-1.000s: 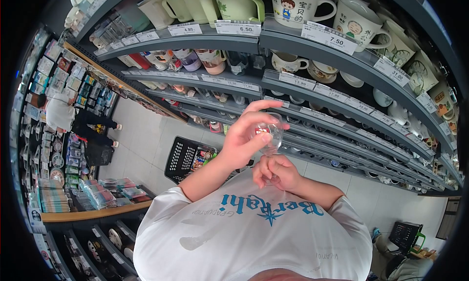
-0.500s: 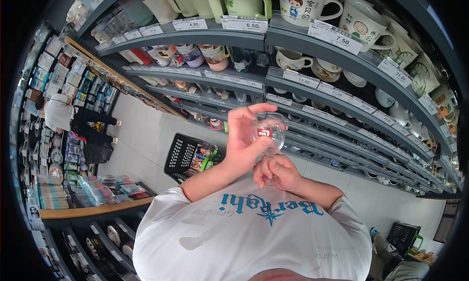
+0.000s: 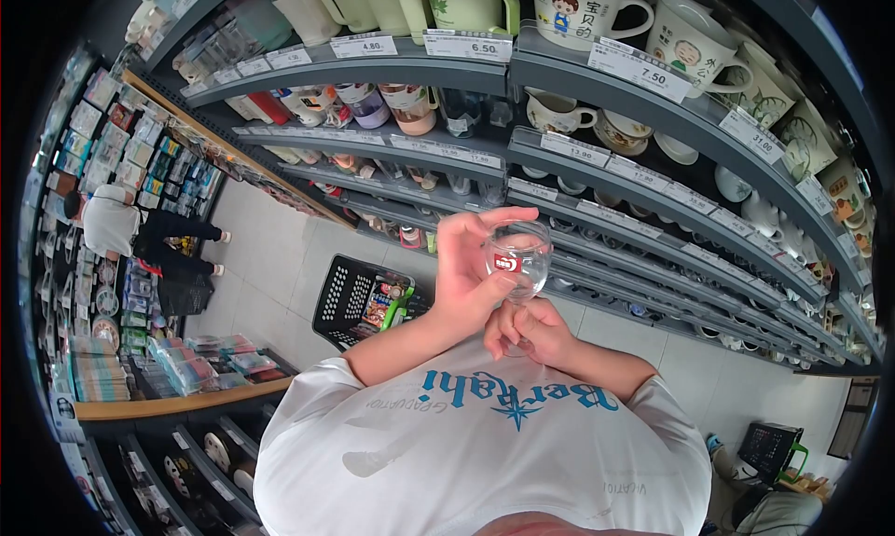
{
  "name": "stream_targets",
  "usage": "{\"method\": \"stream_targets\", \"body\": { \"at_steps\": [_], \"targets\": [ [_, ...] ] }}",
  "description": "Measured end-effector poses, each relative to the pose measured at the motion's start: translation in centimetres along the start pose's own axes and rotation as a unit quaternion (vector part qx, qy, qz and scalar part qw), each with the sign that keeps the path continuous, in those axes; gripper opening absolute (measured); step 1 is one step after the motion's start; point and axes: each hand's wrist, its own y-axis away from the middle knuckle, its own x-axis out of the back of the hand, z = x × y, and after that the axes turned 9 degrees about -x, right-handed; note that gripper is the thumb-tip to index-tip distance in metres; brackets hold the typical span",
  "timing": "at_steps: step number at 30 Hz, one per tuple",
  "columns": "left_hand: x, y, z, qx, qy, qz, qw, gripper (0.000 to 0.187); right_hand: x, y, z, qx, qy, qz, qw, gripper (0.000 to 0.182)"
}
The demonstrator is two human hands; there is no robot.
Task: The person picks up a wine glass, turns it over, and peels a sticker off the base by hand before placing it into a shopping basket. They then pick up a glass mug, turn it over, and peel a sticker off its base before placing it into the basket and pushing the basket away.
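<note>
A clear round-bowled drinking glass (image 3: 531, 268) with a small red label is held up in front of my chest. My left hand (image 3: 468, 266) grips its bowl, with the index finger along the rim and the thumb beside the label. Right under the bowl, my right hand (image 3: 530, 329) is closed around the lower part of the same glass. The fingers largely hide that part; a faint clear edge shows below them.
Shelves of mugs (image 3: 578, 9) and cups with price tags (image 3: 643, 73) curve across in front. On the tiled floor stands a black shopping basket (image 3: 340, 298) with goods in it. A person (image 3: 117, 221) bends at the shelves on the left. Another basket (image 3: 769, 450) is at lower right.
The glass has turned and tilted slightly, so its label faces me more. The hands keep their hold. The person on the left has shifted a little.
</note>
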Motion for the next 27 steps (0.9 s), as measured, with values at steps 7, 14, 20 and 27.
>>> {"method": "stream_targets", "body": {
  "at_steps": [7,14,20,27],
  "targets": [
    [0.2,-0.2,0.6,0.043,0.030,0.008,0.999,0.063,-0.3,-0.1,0.0,0.010,0.010,0.006,1.000,0.046],
    [0.4,-0.4,1.4,0.085,0.049,0.003,0.995,0.065,-0.4,-0.1,0.0,0.021,0.039,0.004,0.999,0.046],
    [0.6,-0.8,2.2,0.122,0.067,-0.007,0.990,0.069,-0.4,-0.2,-0.3,0.024,0.067,0.000,0.997,0.044],
    [1.1,-1.1,2.2,0.119,0.048,-0.044,0.991,0.071,-0.4,-0.5,-0.8,0.015,0.080,-0.015,0.997,0.043]
  ]
}}
